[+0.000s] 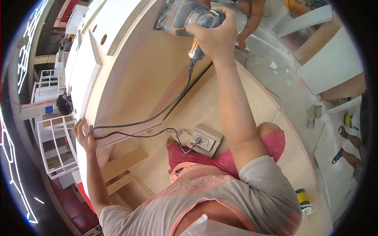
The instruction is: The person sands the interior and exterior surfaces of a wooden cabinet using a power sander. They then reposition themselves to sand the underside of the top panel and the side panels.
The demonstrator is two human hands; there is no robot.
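My right hand [214, 35] is wrapped round a dark power sander [185, 17] with orange trim, its base against the upper part of a curved wooden panel [134, 67]. From the tool's handle a black cord [183, 92] hangs down and loops across to my left hand [84, 135]. That hand rests on the white edge [91, 114] of the wooden piece, fingers bent around the cord. What its fingertips press on is partly hidden. Near my lap, a plug sits in a grey outlet box [205, 141].
Wood strips [124, 163] lie at lower left. Another person's hand [241, 42] is at the top, beside the panel's far side. White curved panels [332, 59] and a person's feet [340, 145] are at right. White frames [59, 145] stand at left; a tub [303, 198] is at lower right.
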